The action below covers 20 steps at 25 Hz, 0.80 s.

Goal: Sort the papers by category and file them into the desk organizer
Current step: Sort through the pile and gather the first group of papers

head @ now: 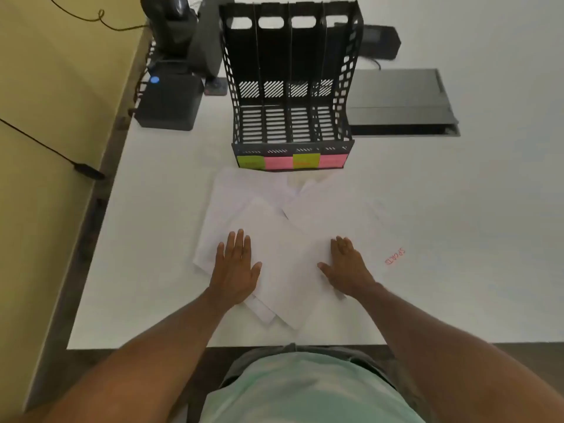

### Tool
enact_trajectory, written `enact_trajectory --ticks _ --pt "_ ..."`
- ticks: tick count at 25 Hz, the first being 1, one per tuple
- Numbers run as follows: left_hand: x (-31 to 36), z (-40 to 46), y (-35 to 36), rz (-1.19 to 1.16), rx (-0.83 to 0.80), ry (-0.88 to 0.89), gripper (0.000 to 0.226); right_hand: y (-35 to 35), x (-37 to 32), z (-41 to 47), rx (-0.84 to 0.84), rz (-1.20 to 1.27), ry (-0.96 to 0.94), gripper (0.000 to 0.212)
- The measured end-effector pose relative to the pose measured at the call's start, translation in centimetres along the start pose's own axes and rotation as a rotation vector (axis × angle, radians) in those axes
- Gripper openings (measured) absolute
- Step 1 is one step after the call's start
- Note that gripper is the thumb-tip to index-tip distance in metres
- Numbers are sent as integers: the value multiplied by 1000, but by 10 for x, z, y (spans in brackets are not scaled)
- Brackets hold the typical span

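Head view: organizer [291,87] slots toward person

**Open bench to the right, clutter at the back left**

The bench [457,209] lies open to the right of the papers [274,215], up to the flat dark case [399,99] at the back. The desk organizer [290,87] stands upright just behind the papers, its four slots open toward the front and top. Left of it, a black box [169,102] and dark equipment [183,32] crowd the back corner. A bare strip runs down the bench's left edge beside the papers.
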<state>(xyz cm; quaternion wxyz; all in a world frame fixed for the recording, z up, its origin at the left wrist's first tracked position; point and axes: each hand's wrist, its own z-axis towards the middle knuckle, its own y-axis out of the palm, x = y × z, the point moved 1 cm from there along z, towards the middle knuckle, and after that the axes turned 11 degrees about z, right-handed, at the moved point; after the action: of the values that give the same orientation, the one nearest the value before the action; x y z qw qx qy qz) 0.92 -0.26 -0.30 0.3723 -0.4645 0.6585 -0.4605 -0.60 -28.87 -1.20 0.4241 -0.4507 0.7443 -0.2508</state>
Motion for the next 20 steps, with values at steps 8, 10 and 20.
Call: enact_trajectory --ticks 8,10,20 --pt "11 -10 31 14 -334 -6 82 5 -8 -9 100 275 104 60" --pt "15 -11 33 12 -348 -28 84 6 -11 -9 132 349 144 52" --pt "57 76 -72 75 264 278 59 -31 3 -27 309 908 38 20"
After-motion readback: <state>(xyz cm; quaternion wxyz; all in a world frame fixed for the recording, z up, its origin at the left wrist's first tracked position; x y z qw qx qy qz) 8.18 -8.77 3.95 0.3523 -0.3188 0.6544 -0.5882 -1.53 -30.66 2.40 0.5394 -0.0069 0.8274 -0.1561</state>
